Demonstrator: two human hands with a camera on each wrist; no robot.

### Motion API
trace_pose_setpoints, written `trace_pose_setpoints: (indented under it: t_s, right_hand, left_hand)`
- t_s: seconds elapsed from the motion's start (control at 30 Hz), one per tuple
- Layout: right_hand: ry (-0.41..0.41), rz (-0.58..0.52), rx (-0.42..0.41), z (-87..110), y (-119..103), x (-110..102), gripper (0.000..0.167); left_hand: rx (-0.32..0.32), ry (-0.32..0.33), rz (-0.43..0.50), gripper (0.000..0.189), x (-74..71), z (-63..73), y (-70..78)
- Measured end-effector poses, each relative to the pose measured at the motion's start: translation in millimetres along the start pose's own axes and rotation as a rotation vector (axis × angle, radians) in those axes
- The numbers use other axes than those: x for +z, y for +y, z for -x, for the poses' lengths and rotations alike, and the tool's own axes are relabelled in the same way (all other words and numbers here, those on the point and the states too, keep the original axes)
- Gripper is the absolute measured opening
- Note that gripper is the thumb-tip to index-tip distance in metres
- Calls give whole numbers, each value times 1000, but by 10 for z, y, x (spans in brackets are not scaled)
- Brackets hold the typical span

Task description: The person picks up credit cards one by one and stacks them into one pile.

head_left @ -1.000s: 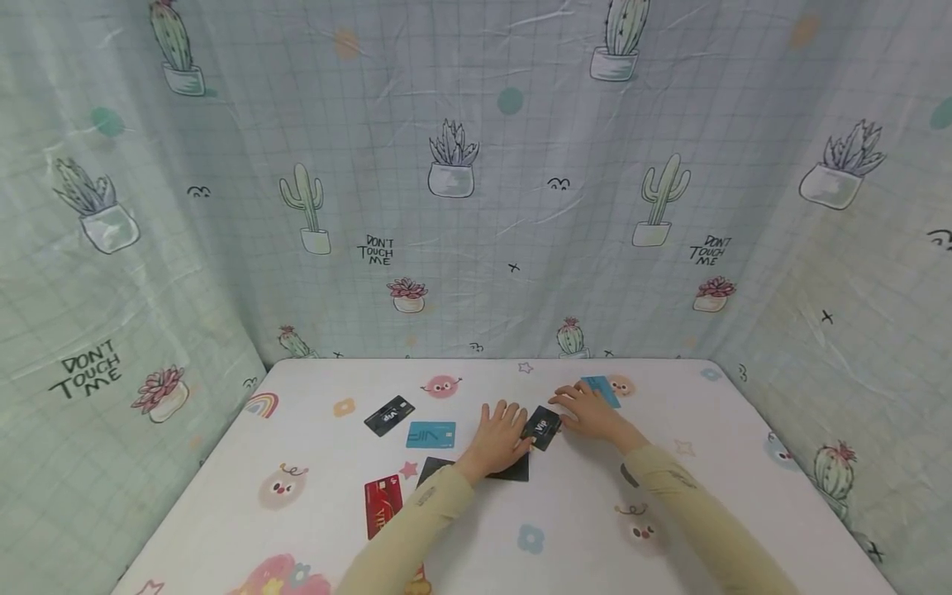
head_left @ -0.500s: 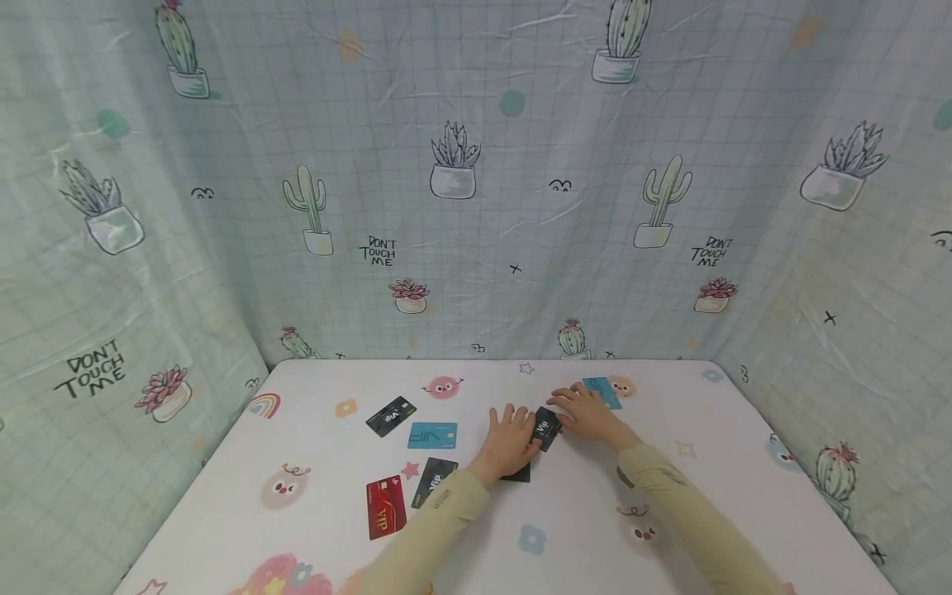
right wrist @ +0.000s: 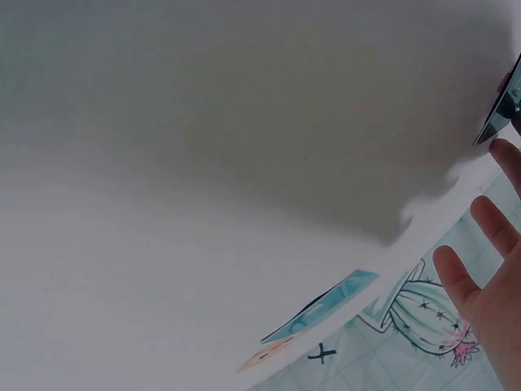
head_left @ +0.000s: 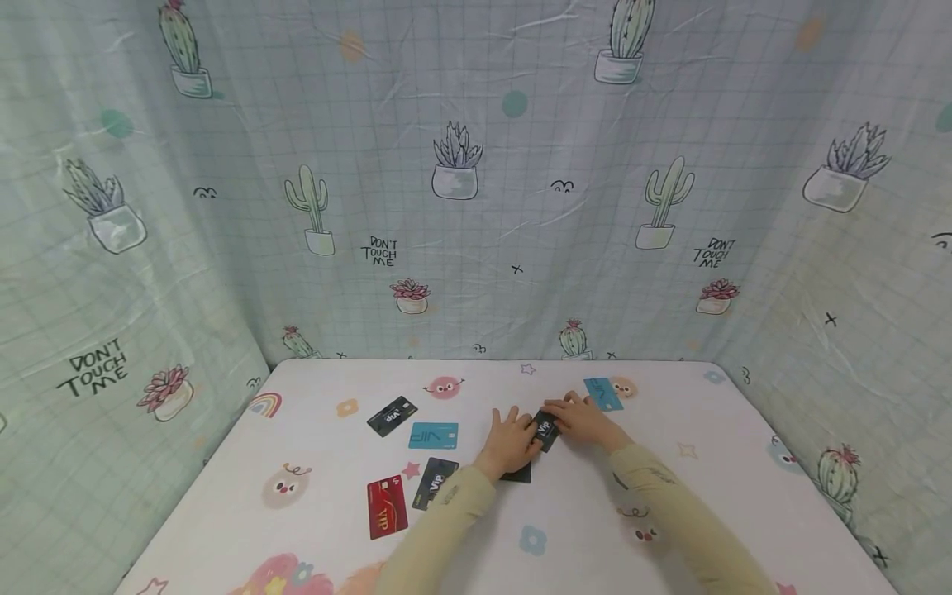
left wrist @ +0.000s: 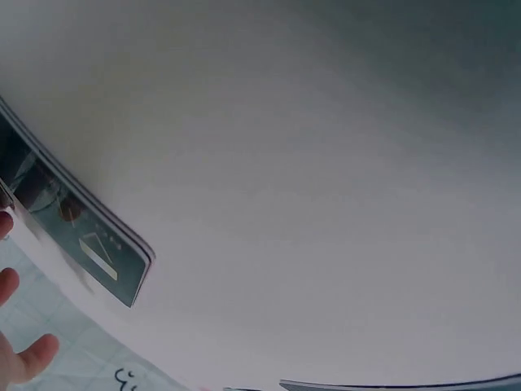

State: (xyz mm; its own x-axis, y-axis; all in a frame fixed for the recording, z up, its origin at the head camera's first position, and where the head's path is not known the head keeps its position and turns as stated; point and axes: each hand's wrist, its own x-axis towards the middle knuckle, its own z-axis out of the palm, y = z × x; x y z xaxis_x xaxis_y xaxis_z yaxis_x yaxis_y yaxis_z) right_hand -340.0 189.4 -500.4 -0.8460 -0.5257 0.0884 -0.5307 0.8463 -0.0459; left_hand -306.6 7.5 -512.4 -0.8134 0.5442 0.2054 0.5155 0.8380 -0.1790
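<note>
A black VIP card [head_left: 546,430] is between my two hands, tilted off the tabletop in the right wrist view. My left hand [head_left: 510,445] pinches its left edge with thumb and index finger, the other fingers spread. At its right side my right hand [head_left: 583,420] grips the card between thumb and fingers, index finger over the top edge. Under my left palm and wrist lies another dark card [head_left: 519,474], mostly hidden; the left wrist view shows dark layered card edges [left wrist: 81,220]. Most of the held card is outside both wrist views.
On the left lie a black VIP card [head_left: 392,416], a blue card [head_left: 434,435], a dark VIP card [head_left: 433,479] partly under the left sleeve, and a red VIP card [head_left: 387,508]. Beyond my right hand is another blue card [head_left: 604,394]. A cactus-print curtain [head_left: 476,231] encloses the white table [head_left: 580,529].
My left hand has shifted slightly right, uncovering the dark VIP card beside its forearm. My right index finger has moved left and down onto the top edge of the black VIP card.
</note>
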Motion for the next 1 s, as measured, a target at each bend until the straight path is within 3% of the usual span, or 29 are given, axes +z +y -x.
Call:
trace_pose_setpoints:
  t_s: [0.23, 0.43, 1.0]
  right_hand:
    - [-17, 6, -6, -1, -20, -5, 36]
    - [-5, 30, -19, 20, -16, 15, 37]
    - [17, 43, -26, 100, -45, 43, 45]
  left_hand:
    - [26, 37, -15, 42, 34, 6, -2]
    - [7, 1, -27, 42, -12, 3, 23]
    - [-15, 1, -94, 42, -9, -32, -33]
